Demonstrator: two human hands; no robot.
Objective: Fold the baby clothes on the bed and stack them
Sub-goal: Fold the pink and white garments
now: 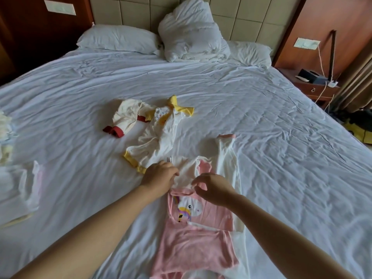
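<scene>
Folding is mid-step: the pink outfit (193, 240) lies on the bed (271, 121) close to the person. The left hand (161, 176) grips its white upper part and the right hand (213, 188) pinches the cloth beside it. Next, probably lay that part flat.

hands: two – left hand (159, 176), right hand (213, 188). baby garments spread in middle: four – cream piece with red cuffs (120, 115), white romper with yellow trim (159, 135), pink unicorn top (193, 238), white piece with pink cuff (227, 158). one more white-pink garment (30, 188) at left, blurred. pile at left edge (5, 137): one, item count unreadable. flat pillows (118, 38): two. bunched duvet (191, 31): one. wall switch plates (59, 7): two. nightstand (314, 88): one.
</scene>
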